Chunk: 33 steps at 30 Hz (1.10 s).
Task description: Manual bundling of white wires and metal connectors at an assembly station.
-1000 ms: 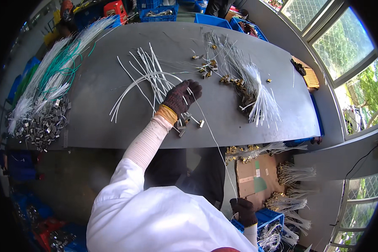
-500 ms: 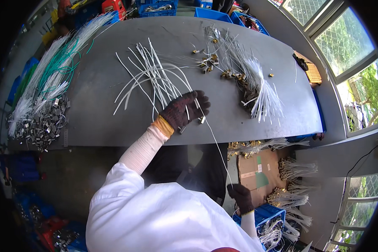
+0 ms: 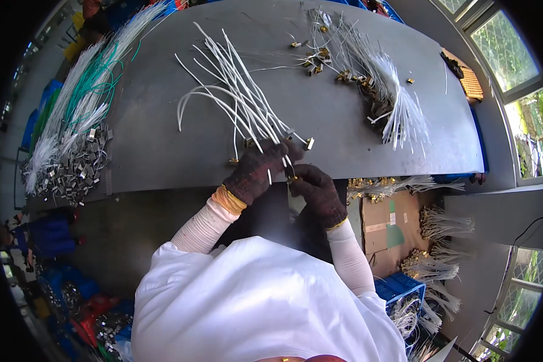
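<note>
My left hand point(image 3: 256, 172), in a dark knitted glove with a yellow cuff, is closed round white tubes at the table's near edge. The bundle of thin white tubes point(image 3: 247, 90) fans out from it over the tabletop. Right beside it, my gloved right hand point(image 3: 321, 192) pinches a small brass-coloured metal piece point(image 3: 292, 179) at the end of a white tube. My fingertips partly cover that piece. Another small metal fitting point(image 3: 309, 143) shows just beyond my left fingers, and a brass-coloured one point(image 3: 233, 161) lies left of that hand.
On the grey table point(image 3: 163, 133), a bundle of clear strands with brass fittings point(image 3: 398, 114) lies at right. Long white and green strands point(image 3: 90, 90) and a pile of metal fittings point(image 3: 78, 172) are at far left. Below right are cardboard point(image 3: 380, 232) and a blue crate point(image 3: 401, 286).
My right hand has come up from the lower right, where it held a thin strand stretched out, to beside my left hand. The tubes in my left hand have shifted and bunched closer together.
</note>
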{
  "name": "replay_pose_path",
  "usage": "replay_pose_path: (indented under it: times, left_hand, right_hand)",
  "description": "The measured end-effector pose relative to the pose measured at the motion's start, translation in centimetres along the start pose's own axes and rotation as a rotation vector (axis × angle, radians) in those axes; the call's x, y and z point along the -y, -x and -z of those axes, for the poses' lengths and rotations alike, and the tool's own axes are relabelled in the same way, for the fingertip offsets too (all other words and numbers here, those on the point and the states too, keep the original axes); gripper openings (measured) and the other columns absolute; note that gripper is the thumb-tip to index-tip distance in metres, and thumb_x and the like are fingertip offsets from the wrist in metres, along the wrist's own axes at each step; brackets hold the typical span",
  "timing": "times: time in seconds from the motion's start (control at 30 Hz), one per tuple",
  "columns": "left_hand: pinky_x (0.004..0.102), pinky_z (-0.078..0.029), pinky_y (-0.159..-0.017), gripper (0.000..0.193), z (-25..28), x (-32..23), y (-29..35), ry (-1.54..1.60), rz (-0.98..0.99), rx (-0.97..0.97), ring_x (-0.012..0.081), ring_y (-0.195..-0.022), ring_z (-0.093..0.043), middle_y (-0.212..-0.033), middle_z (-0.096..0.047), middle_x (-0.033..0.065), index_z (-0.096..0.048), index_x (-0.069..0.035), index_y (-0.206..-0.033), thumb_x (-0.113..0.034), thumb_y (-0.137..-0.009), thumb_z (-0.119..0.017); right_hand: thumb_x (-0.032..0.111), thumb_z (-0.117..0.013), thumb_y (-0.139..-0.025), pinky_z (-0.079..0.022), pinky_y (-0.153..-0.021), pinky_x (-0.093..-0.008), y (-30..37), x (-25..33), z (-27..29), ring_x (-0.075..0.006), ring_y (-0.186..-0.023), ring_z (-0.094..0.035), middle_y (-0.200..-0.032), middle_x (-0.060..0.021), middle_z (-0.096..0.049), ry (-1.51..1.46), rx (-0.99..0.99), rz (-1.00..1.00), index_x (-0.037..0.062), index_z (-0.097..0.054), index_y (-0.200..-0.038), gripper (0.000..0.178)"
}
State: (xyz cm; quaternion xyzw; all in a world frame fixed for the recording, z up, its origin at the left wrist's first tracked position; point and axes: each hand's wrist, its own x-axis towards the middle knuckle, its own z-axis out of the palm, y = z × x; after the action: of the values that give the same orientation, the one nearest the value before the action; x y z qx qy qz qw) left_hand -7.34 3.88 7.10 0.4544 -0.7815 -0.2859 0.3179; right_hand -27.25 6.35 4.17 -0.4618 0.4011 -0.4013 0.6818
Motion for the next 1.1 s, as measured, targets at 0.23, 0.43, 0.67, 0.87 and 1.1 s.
replay_pose_path:
  times: [0.23,0.43,0.67,0.87,1.1]
  left_hand:
    - [0.0281,-0.051,-0.079,0.024,-0.6,-1.2,-1.7,0.333,-0.05,-0.251,0.0151,-0.086,-0.065,-0.089,-0.068,0.0057,-0.068,-0.003,-0.103,-0.022,-0.099,-0.055]
    - [0.0335,-0.051,-0.088,0.02,-1.9,0.6,-1.2,0.461,-0.099,-0.079,0.0186,-0.099,-0.064,-0.105,-0.068,0.0082,-0.064,-0.002,-0.112,-0.013,-0.099,-0.053]
    - [0.0346,-0.055,-0.073,0.052,0.8,3.0,-2.3,-0.051,-0.138,-0.113,0.0265,-0.088,-0.068,-0.103,-0.066,0.0104,-0.058,-0.011,-0.129,0.009,-0.081,-0.056]
    - [0.0308,-0.054,-0.069,0.03,2.2,8.5,-1.4,0.945,0.523,-0.316,0.016,-0.082,-0.067,-0.093,-0.068,0.0068,-0.061,-0.003,-0.121,-0.013,-0.093,-0.06]
    - [0.0327,-0.055,-0.074,0.043,2.8,8.0,-3.1,1.101,0.681,-0.23,0.0178,-0.084,-0.067,-0.092,-0.069,0.0083,-0.056,0.0,-0.124,-0.035,-0.098,-0.055]
  right_hand:
    - [0.009,-0.065,-0.088,-0.053,-0.079,-0.0302,1.6,1.2,-0.8,-0.0146,-0.088,-0.064,-0.098,-0.0071,-0.066,0.061,-0.135,-0.05,0.0006,-0.06,-0.12,0.034]
    - [0.008,-0.067,-0.087,-0.054,-0.079,-0.0311,-0.4,0.5,-1.2,-0.0167,-0.09,-0.063,-0.108,-0.0108,-0.063,-0.117,-0.157,0.13,0.0002,-0.046,-0.136,0.054]
    - [0.005,-0.07,-0.085,-0.054,-0.078,-0.0314,-5.6,1.1,-1.8,-0.017,-0.089,-0.064,-0.103,-0.0103,-0.064,0.035,-0.231,0.073,-0.0006,-0.046,-0.136,0.056]
    - [0.01,-0.067,-0.086,-0.053,-0.084,-0.0351,-15.1,1.2,5.2,-0.0239,-0.093,-0.067,-0.112,-0.0122,-0.066,0.82,-0.251,0.272,0.0043,-0.052,-0.131,0.047]
    - [0.008,-0.057,-0.085,-0.05,-0.09,-0.0497,-31.3,2.4,12.5,-0.041,-0.11,-0.06,-0.128,-0.0177,-0.055,1.417,-0.45,0.252,0.0122,-0.05,-0.126,0.042]
